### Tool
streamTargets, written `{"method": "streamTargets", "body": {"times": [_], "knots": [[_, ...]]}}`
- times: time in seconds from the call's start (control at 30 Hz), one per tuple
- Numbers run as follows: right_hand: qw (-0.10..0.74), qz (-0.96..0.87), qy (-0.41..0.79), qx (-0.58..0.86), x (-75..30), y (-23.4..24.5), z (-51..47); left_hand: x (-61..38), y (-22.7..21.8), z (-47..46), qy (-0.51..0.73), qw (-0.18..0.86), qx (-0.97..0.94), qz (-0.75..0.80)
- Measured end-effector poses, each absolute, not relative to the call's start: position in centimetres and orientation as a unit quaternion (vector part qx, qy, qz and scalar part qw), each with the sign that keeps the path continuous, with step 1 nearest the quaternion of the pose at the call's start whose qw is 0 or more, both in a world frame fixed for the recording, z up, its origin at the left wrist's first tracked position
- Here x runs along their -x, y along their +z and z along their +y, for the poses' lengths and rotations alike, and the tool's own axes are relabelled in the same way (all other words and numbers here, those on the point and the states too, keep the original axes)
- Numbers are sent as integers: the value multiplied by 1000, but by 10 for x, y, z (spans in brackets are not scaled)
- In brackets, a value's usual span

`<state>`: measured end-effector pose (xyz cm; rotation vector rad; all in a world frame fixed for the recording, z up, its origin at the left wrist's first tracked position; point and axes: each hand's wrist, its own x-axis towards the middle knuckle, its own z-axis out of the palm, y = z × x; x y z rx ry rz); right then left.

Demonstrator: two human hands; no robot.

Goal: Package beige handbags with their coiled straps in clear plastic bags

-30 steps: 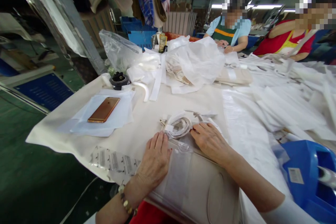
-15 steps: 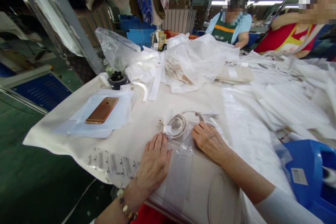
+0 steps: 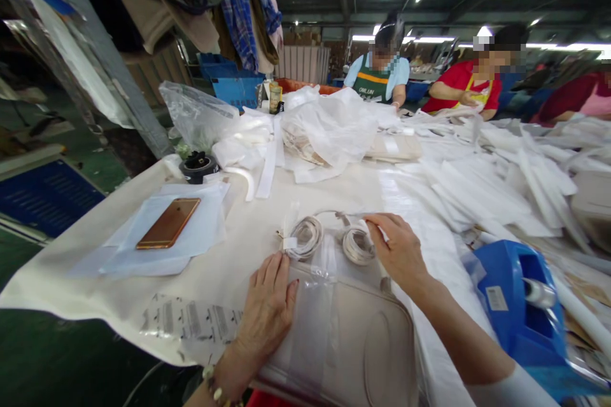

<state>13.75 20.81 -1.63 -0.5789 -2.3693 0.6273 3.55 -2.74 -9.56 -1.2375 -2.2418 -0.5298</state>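
A flat beige bag (image 3: 348, 337) in clear plastic lies in front of me at the table's edge. Beyond its far edge are two coils of pale strap, the left coil (image 3: 305, 238) with a small white tag (image 3: 289, 243) and the right coil (image 3: 357, 245). My left hand (image 3: 270, 302) lies flat on the plastic along the bag's left side, fingers stretched toward the left coil. My right hand (image 3: 398, 251) is at the right coil's outer side, fingers bent over it and thumb apart from them. Nothing shows between finger and thumb.
A phone (image 3: 168, 224) lies on thin white sheets (image 3: 205, 229) at left. Behind it stands a black tape roll (image 3: 199, 168). Crumpled plastic (image 3: 329, 130) and white strips (image 3: 482, 187) cover the back and right. A blue bin (image 3: 513, 292) stands at right. Several co-workers are across the table.
My right hand has moved off the right coil to its outer side, uncovering it. My left hand stays on the bag. The view has tilted up and swung right.
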Motion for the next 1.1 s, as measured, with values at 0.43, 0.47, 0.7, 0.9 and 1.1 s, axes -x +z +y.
{"method": "streamTargets", "body": {"times": [0.43,0.47,0.7,0.9,1.1], "knots": [[42,-751,601,270,-110,-50,268,-27,-112,-38,-282,209,402,-845],[35,-747,608,266,-111,-48,268,-23,-110,-39,-312,159,363,-863],[59,-787,501,357,-166,-26,237,14,-43,-35,-437,-355,168,-809],[171,-789,416,418,-228,-72,177,-5,-22,-30,-570,-535,61,-620],[262,-729,481,411,-197,-72,156,6,54,-28,-548,-409,255,-684]]}}
